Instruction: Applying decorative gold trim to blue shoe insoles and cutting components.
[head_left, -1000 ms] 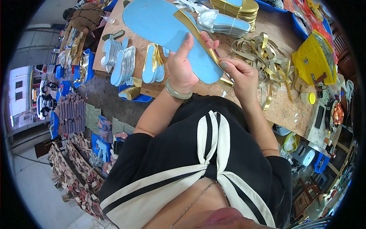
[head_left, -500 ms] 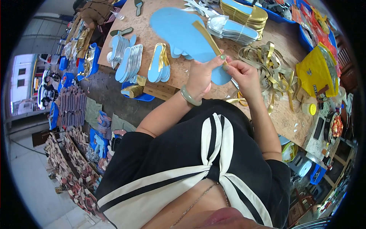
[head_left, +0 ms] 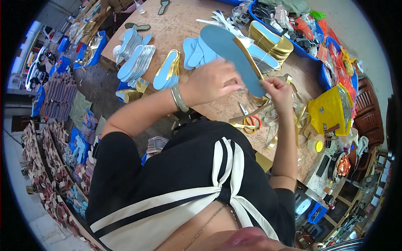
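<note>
My right hand (head_left: pixel 278 94) pinches the narrow end of a light blue shoe insole (head_left: pixel 228 46) above the table. A gold strip (head_left: pixel 248 54) runs along the insole's right edge and ends near my right thumb. My left hand (head_left: pixel 214 80), with a pale bangle on its wrist, is beside the insole's left edge; motion smears its fingers, so whether it holds anything is unclear. Orange-handled scissors (head_left: pixel 251 121) lie on the table below the insole. A tangle of gold ribbon (head_left: pixel 289 121) lies beneath and beside my right hand.
Gold-edged insoles (head_left: pixel 166 69), silver-edged insoles (head_left: pixel 137 63) and plain blue insoles (head_left: pixel 194 52) lie to the left. Another gold-edged stack (head_left: pixel 272 42) stands farther back. A yellow bag (head_left: pixel 331 111) and a lidded jar (head_left: pixel 315 145) are at right. A person (head_left: pixel 115 5) is at far left.
My left hand has come off the insole and moved left. The right hand keeps hold; the insole has swung right and more upright. The scissors now show fully.
</note>
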`<action>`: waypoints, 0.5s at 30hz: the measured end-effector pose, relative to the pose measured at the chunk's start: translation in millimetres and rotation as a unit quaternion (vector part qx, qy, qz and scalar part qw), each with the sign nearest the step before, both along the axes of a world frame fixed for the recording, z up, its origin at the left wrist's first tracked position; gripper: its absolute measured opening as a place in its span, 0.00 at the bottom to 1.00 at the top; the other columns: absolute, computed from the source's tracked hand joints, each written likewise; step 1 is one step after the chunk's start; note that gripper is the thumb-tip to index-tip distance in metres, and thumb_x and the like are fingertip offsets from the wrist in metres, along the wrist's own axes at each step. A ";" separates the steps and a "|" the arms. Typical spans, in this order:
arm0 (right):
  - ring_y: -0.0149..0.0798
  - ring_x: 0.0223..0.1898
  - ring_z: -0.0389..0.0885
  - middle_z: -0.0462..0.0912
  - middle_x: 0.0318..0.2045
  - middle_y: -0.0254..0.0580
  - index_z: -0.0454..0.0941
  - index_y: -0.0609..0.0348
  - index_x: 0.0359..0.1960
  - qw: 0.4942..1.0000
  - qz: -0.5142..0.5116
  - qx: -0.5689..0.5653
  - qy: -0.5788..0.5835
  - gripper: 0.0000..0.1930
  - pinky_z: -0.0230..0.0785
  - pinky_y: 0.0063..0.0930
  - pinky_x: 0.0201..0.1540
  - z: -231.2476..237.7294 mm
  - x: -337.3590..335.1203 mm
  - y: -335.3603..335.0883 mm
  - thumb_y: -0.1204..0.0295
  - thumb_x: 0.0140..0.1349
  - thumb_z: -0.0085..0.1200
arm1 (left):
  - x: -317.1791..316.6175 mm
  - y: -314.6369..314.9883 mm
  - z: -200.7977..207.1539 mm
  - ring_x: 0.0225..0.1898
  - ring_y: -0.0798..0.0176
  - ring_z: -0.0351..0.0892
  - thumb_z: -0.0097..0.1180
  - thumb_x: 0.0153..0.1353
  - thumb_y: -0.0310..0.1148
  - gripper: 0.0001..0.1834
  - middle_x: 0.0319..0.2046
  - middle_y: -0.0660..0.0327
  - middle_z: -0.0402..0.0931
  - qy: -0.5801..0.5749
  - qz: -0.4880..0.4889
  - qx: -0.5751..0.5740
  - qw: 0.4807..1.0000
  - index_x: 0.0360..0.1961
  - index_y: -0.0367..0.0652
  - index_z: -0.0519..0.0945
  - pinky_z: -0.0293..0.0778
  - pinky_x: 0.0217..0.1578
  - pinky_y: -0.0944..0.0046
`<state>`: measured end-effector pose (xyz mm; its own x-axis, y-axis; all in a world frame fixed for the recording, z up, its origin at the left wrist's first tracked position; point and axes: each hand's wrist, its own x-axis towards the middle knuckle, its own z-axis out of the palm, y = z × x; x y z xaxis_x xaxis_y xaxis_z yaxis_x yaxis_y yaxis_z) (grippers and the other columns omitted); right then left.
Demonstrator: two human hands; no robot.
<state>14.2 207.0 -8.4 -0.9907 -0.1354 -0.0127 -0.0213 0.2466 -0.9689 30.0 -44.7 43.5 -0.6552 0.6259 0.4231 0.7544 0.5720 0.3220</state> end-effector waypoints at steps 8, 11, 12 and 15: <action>0.36 0.18 0.74 0.76 0.18 0.42 0.80 0.61 0.28 0.898 -0.036 0.211 0.385 0.05 0.67 0.25 0.25 47.3 10.9 -23.1 0.75 0.50 0.61 | 14.4 25.1 20.2 0.40 0.59 0.72 0.63 0.50 0.39 0.15 0.40 0.62 0.72 0.114 -0.104 0.021 0.988 0.37 0.45 0.78 0.67 0.40 0.62; 0.34 0.14 0.68 0.68 0.13 0.35 0.79 0.55 0.28 0.802 -0.068 0.286 0.520 0.06 0.61 0.27 0.16 27.1 33.5 -29.6 0.76 0.48 0.62 | 22.8 12.9 -41.3 0.48 0.59 0.74 0.53 0.63 0.42 0.19 0.49 0.59 0.71 -0.424 -0.044 0.364 0.828 0.48 0.38 0.73 0.70 0.50 0.56; 0.34 0.14 0.68 0.71 0.15 0.35 0.81 0.56 0.30 0.779 -0.055 0.304 0.545 0.08 0.59 0.27 0.16 14.6 39.6 -31.0 0.77 0.47 0.64 | 21.7 10.3 -40.9 0.48 0.59 0.74 0.53 0.63 0.42 0.19 0.49 0.59 0.71 -0.429 -0.043 0.365 0.825 0.48 0.38 0.73 0.70 0.50 0.56; 0.37 0.16 0.70 0.72 0.17 0.37 0.80 0.58 0.31 0.809 0.011 0.296 0.508 0.09 0.60 0.29 0.18 -18.6 61.5 -51.9 0.77 0.46 0.65 | 27.3 -3.2 -46.4 0.51 0.59 0.74 0.44 0.67 0.30 0.17 0.50 0.57 0.73 -0.509 -0.058 0.718 0.470 0.55 0.34 0.67 0.70 0.54 0.54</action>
